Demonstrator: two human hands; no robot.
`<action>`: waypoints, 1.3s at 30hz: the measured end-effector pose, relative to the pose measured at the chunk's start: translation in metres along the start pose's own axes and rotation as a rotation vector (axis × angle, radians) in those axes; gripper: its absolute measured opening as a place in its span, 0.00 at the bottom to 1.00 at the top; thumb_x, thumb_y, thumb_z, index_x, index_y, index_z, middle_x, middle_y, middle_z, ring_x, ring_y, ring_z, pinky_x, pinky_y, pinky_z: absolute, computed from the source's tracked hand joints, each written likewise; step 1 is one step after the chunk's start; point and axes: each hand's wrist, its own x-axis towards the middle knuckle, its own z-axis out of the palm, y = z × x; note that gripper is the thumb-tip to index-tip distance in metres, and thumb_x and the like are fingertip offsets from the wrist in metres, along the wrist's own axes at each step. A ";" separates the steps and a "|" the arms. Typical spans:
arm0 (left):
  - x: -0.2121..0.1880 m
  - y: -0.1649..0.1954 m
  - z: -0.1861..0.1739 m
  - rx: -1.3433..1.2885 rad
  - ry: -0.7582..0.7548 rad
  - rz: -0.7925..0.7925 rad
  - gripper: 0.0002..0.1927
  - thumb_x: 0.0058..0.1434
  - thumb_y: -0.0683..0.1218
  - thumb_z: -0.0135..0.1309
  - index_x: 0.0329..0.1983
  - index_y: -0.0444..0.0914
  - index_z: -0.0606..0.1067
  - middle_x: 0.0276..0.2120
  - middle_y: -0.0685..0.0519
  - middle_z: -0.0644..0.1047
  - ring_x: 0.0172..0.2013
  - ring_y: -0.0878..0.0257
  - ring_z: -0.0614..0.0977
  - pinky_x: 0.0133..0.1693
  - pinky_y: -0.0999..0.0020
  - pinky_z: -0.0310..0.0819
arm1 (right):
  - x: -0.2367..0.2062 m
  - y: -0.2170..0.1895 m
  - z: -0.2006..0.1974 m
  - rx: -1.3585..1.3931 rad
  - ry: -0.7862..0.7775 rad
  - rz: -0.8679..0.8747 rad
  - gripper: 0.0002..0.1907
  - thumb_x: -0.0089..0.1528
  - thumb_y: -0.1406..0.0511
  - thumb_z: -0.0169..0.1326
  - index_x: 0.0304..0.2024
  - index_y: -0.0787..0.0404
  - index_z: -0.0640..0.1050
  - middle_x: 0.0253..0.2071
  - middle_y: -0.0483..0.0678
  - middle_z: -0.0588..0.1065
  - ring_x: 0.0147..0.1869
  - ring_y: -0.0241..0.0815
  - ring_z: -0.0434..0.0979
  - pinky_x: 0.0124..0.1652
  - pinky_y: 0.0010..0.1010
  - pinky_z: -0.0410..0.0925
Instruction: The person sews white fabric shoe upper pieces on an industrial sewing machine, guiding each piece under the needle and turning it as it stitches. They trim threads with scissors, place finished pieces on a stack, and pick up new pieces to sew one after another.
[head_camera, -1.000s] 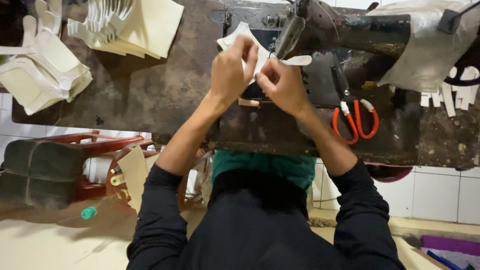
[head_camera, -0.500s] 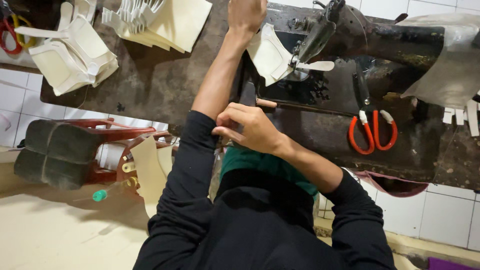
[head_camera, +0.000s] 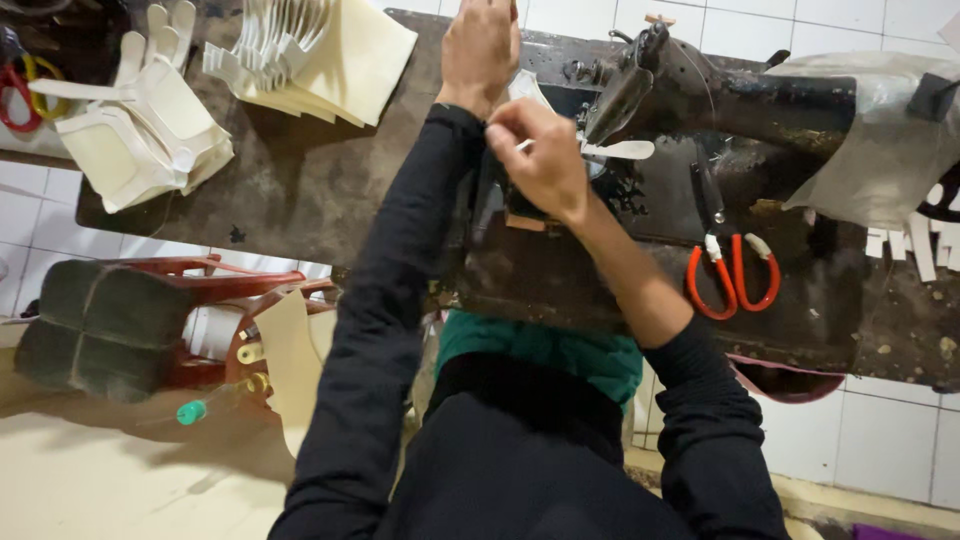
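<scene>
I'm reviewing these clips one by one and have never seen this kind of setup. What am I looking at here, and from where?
The view is from a camera on the person's head, looking down over black sleeves. The dark bulky thing is an old sewing machine on a worn worktable. The left hand reaches forward over the table's far side. The right hand pinches something small and pale near the left wrist; what it is cannot be told. Stacks of cream cut pieces lie at the table's left, and orange-handled scissors lie on the machine's base. A red stool stands beside the table.
</scene>
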 end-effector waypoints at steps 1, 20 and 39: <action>-0.006 0.005 -0.007 0.059 -0.077 0.009 0.07 0.64 0.47 0.54 0.39 0.38 0.75 0.34 0.45 0.79 0.38 0.46 0.82 0.36 0.52 0.78 | 0.001 0.004 -0.004 0.035 -0.004 0.099 0.07 0.68 0.67 0.53 0.43 0.66 0.77 0.34 0.48 0.79 0.35 0.37 0.81 0.34 0.28 0.74; -0.186 0.149 -0.092 -0.740 -0.795 0.149 0.13 0.60 0.53 0.61 0.30 0.39 0.80 0.26 0.49 0.81 0.28 0.50 0.83 0.33 0.57 0.77 | 0.053 0.005 0.041 0.660 -0.250 0.341 0.19 0.71 0.52 0.49 0.48 0.62 0.75 0.35 0.42 0.78 0.38 0.30 0.81 0.42 0.25 0.77; -0.108 0.042 -0.102 -0.507 -0.602 0.086 0.11 0.57 0.49 0.65 0.33 0.37 0.79 0.30 0.46 0.80 0.33 0.48 0.82 0.37 0.55 0.76 | -0.067 -0.014 -0.048 -0.091 -0.122 0.081 0.11 0.68 0.62 0.56 0.44 0.64 0.81 0.34 0.51 0.81 0.35 0.35 0.78 0.36 0.31 0.71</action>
